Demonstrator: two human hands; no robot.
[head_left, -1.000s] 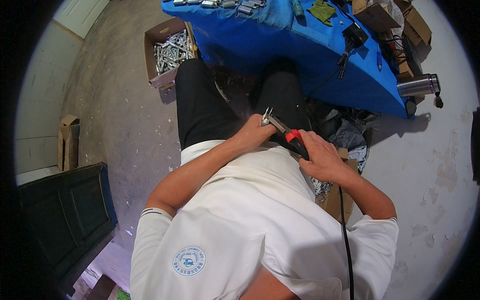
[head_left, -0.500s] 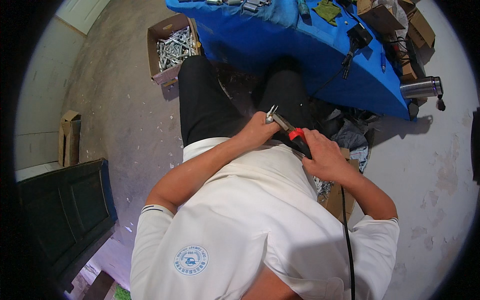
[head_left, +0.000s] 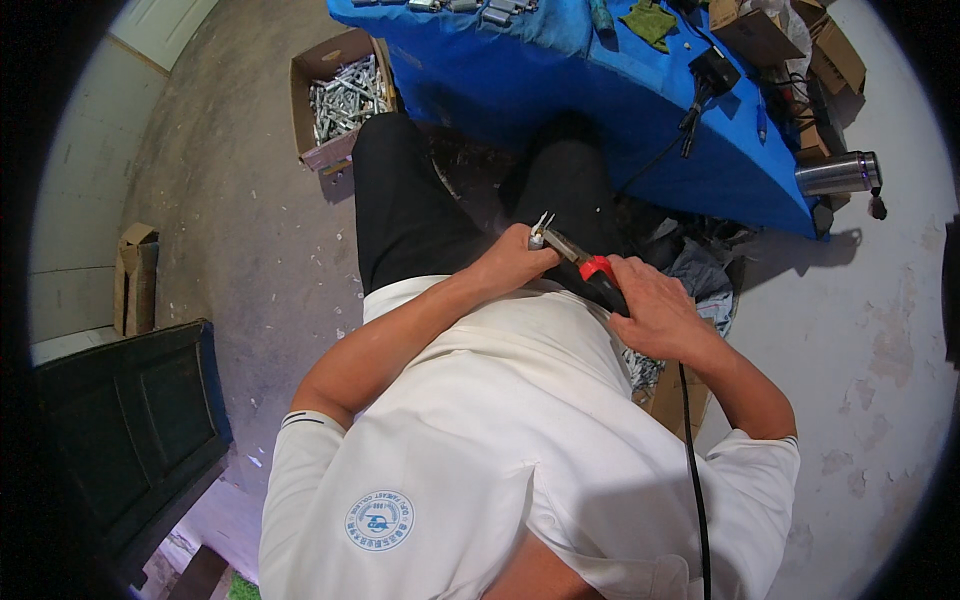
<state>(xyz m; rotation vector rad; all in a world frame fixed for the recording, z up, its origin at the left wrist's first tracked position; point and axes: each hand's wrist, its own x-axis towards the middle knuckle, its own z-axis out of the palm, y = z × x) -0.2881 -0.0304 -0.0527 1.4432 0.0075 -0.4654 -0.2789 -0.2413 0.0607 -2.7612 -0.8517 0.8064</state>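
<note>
A blue-covered table (head_left: 640, 120) carries a steel flask (head_left: 838, 173) (lying down) and cardboard boxes (head_left: 755, 35).

A brown cardboard box of metal parts (head_left: 341, 95) sits on the floor left of the blue-covered table (head_left: 620, 110), a steel flask (head_left: 836, 173) at its right end.

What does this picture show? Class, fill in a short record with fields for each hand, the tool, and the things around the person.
Left hand: left hand pinches a small metal part over the lap
Right hand: right hand grips the soldering iron by its red-and-black handle
Tool tip: at the metal part
Cord: black cord runs down from the right hand
Ahead: blue-covered table
Floor, left: cardboard box of metal parts
Table edge, right: steel flask
</note>
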